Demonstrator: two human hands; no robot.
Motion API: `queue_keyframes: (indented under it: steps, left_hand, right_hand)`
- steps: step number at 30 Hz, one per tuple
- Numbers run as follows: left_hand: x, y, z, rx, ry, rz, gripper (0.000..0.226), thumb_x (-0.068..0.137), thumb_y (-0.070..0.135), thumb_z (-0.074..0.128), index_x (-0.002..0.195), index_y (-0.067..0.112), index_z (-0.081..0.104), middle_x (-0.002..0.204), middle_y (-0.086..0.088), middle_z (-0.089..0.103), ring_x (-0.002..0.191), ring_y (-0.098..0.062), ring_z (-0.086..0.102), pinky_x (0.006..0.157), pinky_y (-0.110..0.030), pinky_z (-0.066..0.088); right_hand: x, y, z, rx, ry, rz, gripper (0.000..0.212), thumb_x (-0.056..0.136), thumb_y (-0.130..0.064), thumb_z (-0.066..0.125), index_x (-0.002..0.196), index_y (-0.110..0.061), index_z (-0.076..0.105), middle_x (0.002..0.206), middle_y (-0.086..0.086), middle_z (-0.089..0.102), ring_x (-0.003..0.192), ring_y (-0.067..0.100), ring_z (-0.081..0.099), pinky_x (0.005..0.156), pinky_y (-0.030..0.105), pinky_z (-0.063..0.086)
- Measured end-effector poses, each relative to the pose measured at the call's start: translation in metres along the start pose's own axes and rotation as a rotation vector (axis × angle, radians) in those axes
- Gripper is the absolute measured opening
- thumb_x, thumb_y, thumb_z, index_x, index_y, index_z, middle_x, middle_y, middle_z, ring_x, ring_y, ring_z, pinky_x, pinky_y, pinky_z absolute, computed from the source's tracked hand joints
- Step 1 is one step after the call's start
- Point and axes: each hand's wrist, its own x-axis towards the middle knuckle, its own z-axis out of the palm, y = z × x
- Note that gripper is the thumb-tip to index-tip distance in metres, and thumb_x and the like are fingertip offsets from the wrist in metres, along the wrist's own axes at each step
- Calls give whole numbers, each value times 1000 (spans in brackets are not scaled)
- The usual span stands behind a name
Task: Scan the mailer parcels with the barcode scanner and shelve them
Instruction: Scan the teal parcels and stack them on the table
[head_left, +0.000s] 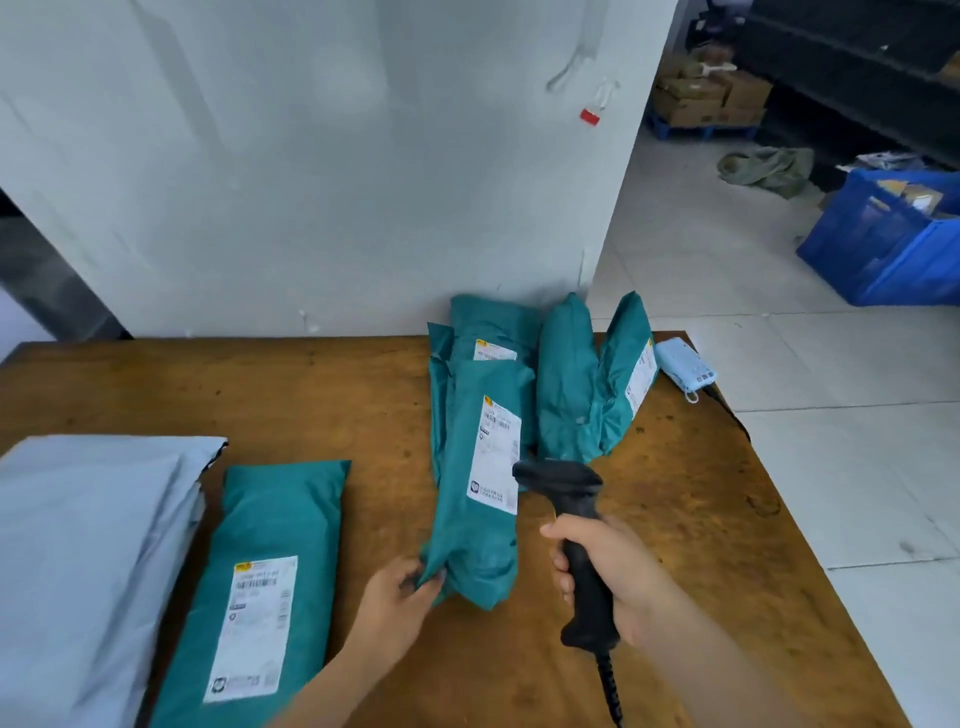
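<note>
On the wooden table (675, 519) a long teal mailer parcel (478, 493) lies with its white label up. My left hand (400, 603) pinches its near corner. My right hand (608, 571) grips the handle of a black barcode scanner (571, 499), whose head sits just right of the parcel's label. Behind it leans a pile of several teal mailers (566, 374) against the wall. Another teal mailer (260, 587) lies label up at the near left.
Grey mailer bags (88, 545) are stacked at the table's left edge. A light blue device (683, 369) lies at the far right corner. Off the table to the right are tiled floor, a blue crate (883, 244) and cardboard boxes on a pallet (706, 98).
</note>
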Motion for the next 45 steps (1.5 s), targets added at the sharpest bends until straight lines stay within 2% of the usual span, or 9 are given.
queue_keyframes:
  steps: [6,8,10,13,18,25,28,33,45]
  left_hand:
    - [-53,-39,-14,353,-116,-87,34,82,41,63,50,29,56,47,5,50,51,-7,46,53,-23,34]
    - [-64,-40,-17,443,-143,-106,35,79,48,61,54,25,52,55,4,52,64,-14,57,59,-27,39]
    - [-65,-39,-23,481,-199,-131,32,71,57,62,82,27,59,84,4,59,96,-22,62,78,-30,47]
    - [-50,-33,-32,480,-289,-176,87,65,61,69,134,17,40,132,-7,47,124,-23,47,103,-31,41]
    - [-19,-4,-31,259,-256,-155,122,40,81,68,138,14,36,135,-3,48,121,-20,52,102,-40,46]
    - [0,15,-3,-232,-269,-406,70,59,37,85,116,5,60,98,-6,72,85,-22,71,68,-31,57]
    - [-8,8,-2,-259,-286,-437,51,65,28,84,108,8,63,96,-8,73,86,-24,71,70,-32,57]
    - [-24,-10,-2,-382,-308,-439,69,51,34,90,108,7,65,95,-12,75,88,-28,73,78,-38,58]
    - [-35,-6,2,-434,-252,-427,43,72,27,80,107,11,61,99,-12,73,88,-27,71,73,-36,58]
  right_hand:
    - [-7,36,41,-7,-5,6,15,83,-10,64,81,-9,49,50,6,50,38,17,42,44,25,36]
    - [-13,47,49,1,8,26,15,83,-11,64,81,-10,50,50,6,50,38,17,42,43,25,37]
    - [-17,57,53,18,37,31,16,82,-11,65,82,-8,49,49,6,50,38,17,43,43,25,37]
    - [-23,67,53,74,99,18,18,82,-12,66,83,-7,48,50,6,49,38,17,42,43,24,37]
    - [-35,67,50,132,139,1,25,86,-9,62,64,-8,49,50,6,47,39,17,40,44,25,34]
    - [-38,57,44,109,135,-10,19,85,-10,63,71,-7,50,51,6,48,40,16,41,44,25,36]
    - [-38,55,41,105,126,-9,15,85,-9,63,74,-8,52,50,6,49,41,17,42,44,25,37]
    - [-32,60,42,66,84,19,13,83,-9,63,79,-6,50,49,5,49,38,17,42,43,23,36]
    - [-22,69,45,10,77,36,11,83,-11,63,85,-7,53,51,5,50,37,15,44,41,22,38]
